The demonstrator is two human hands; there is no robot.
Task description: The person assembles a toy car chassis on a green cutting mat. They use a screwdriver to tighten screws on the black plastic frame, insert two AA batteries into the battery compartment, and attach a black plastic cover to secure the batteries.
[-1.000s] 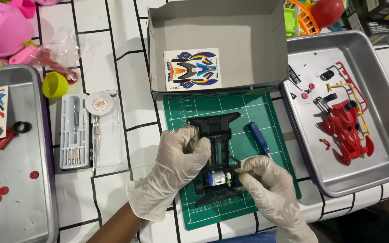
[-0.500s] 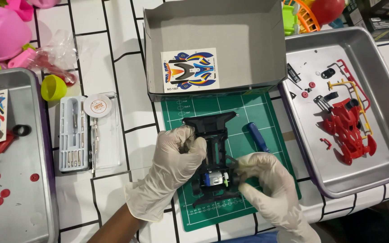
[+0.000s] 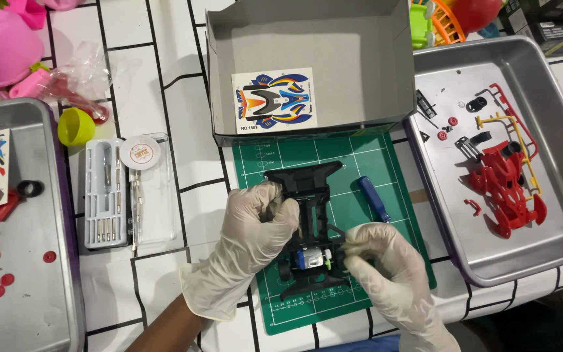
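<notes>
A black toy car chassis (image 3: 307, 189) with a small blue and silver motor (image 3: 312, 259) lies on a green cutting mat (image 3: 366, 163). My left hand (image 3: 252, 241), in a pale glove, grips the chassis on its left side. My right hand (image 3: 386, 274), also gloved, pinches the chassis at its right side beside the motor, holding what looks like a thin metal pin; the fingertips hide the exact contact. A blue-handled screwdriver (image 3: 374, 199) lies on the mat just right of the chassis.
An open grey cardboard box (image 3: 360, 58) with a sticker sheet (image 3: 273, 101) stands behind the mat. A metal tray (image 3: 555, 248) at right holds a red car body (image 3: 506, 189) and small parts. A clear tool case (image 3: 109, 192) and another tray (image 3: 47, 313) lie left.
The view has shifted slightly; both hands stay on the chassis, with the right fingers working a little closer in beside the motor.
</notes>
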